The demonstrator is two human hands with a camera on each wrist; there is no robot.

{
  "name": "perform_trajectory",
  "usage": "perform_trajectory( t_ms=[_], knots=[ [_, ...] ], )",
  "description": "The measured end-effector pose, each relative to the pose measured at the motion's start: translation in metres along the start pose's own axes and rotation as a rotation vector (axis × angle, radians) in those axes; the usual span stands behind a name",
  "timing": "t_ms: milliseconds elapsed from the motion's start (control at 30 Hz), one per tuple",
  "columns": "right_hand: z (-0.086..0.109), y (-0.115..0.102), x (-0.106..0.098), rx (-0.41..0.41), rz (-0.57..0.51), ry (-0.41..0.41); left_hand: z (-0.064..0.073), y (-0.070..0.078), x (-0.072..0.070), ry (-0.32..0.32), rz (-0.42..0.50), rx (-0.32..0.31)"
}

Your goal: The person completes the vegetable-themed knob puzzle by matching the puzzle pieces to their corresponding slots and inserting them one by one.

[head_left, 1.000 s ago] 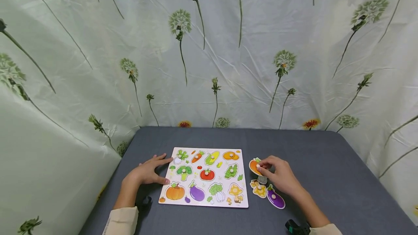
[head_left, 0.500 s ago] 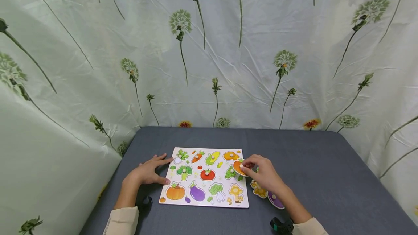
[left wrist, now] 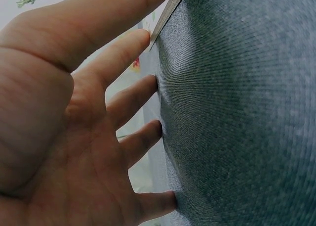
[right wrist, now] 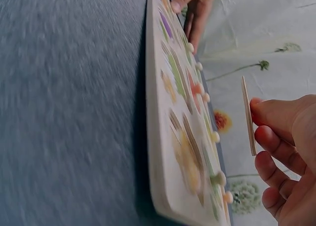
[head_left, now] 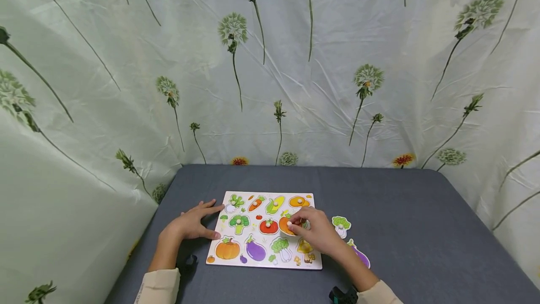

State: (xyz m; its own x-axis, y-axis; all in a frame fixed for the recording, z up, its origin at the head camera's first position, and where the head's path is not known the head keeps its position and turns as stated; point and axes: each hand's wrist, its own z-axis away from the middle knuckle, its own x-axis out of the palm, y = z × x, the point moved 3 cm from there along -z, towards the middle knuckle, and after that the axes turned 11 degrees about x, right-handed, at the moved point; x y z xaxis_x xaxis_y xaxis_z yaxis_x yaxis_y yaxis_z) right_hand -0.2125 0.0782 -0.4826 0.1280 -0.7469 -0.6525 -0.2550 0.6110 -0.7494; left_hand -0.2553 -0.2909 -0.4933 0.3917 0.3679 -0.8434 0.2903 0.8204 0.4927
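Note:
An orange pumpkin puzzle piece (head_left: 284, 225) hangs over the wooden vegetable puzzle board (head_left: 274, 238), right of the tomato piece (head_left: 268, 225). My right hand (head_left: 317, 231) pinches it by its knob. In the right wrist view the piece shows edge-on as a thin wooden strip (right wrist: 248, 117), apart from the board. My left hand (head_left: 190, 222) has its fingers spread at the board's left side; thumb and index finger touch the board's edge. Left wrist view: the other fingertips (left wrist: 153, 82) rest on the grey cloth. Printed recesses for pumpkin, eggplant, bok choy and mushroom line the board's near row.
Right of the board lie a loose bok choy piece (head_left: 341, 225) and an eggplant piece (head_left: 359, 253), partly behind the right forearm. Knobbed pieces such as the broccoli (head_left: 239, 224) and corn (head_left: 275, 204) sit in the board. A dandelion-print curtain (head_left: 320, 107) stands behind the table.
My right hand has carried the pumpkin piece left from the loose pieces to over the board's middle. The bok choy piece is uncovered; the loose mushroom piece is hidden. My left hand stays put.

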Motion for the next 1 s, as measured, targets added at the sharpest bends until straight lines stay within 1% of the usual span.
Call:
perform_trajectory(
  t_ms=[133, 467, 700, 1000],
  knots=[
    [-0.001, -0.007, 0.008, -0.022, -0.015, -0.019, 0.002, 0.002, -0.002, -0.002, -0.001, 0.008],
    [-0.007, -0.022, 0.022, -0.065, -0.019, -0.050, 0.000, 0.001, -0.002, 0.001, 0.005, 0.003],
    [-0.011, -0.027, 0.031, -0.049, -0.006, -0.062, 0.000, 0.001, -0.001, 0.006, 0.008, -0.003],
    [-0.014, -0.034, 0.039, -0.049, -0.008, -0.089, 0.000, 0.000, 0.000, 0.005, 0.002, -0.006]
  ],
)
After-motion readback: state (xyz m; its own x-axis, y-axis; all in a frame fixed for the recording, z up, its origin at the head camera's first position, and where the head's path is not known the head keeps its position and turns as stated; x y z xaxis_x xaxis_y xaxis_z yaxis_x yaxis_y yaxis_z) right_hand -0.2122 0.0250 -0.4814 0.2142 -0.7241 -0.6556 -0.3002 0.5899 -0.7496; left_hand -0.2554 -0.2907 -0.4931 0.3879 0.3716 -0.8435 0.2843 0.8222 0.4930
